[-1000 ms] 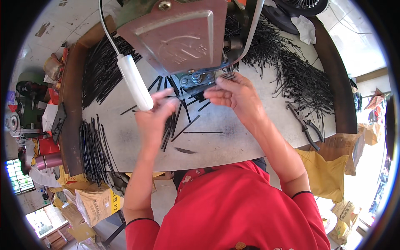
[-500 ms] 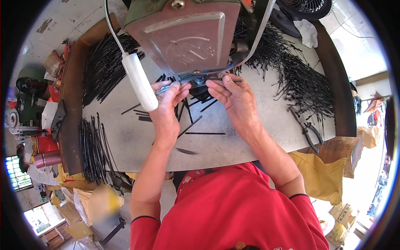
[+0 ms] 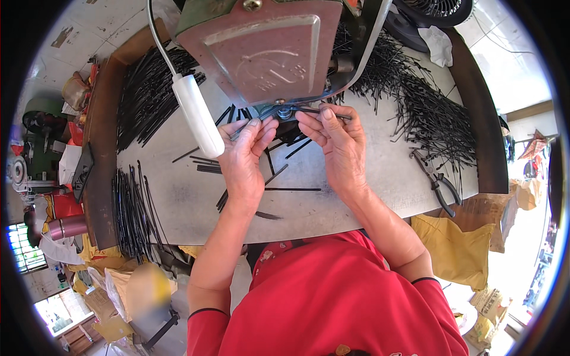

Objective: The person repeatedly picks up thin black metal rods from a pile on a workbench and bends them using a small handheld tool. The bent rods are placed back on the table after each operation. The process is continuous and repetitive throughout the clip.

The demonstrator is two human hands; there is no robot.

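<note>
My left hand (image 3: 244,148) pinches a thin dark strip (image 3: 268,114) between thumb and fingers, below the lower edge of a reddish-brown machine head (image 3: 261,56). Across from it, my right hand (image 3: 337,139) is closed on a dark rod (image 3: 310,109). Both pieces point inward to a small round metal part (image 3: 285,111) under the machine head. Whether they join there is too small to tell. Several loose black strips lie on the table below my hands, and a white lamp (image 3: 199,115) hangs beside my left hand.
Black strips (image 3: 155,95) are heaped at the far left, with another bundle (image 3: 129,213) at the near left. A large tangle of thin black rods (image 3: 424,107) covers the right side of the metal table (image 3: 380,202). Pliers (image 3: 436,184) lie near the right edge. A dark fan stands behind.
My left hand has shifted slightly to the right, toward the round metal part, with its strip. My right hand has turned a little, its rod now tilting down to the right.
</note>
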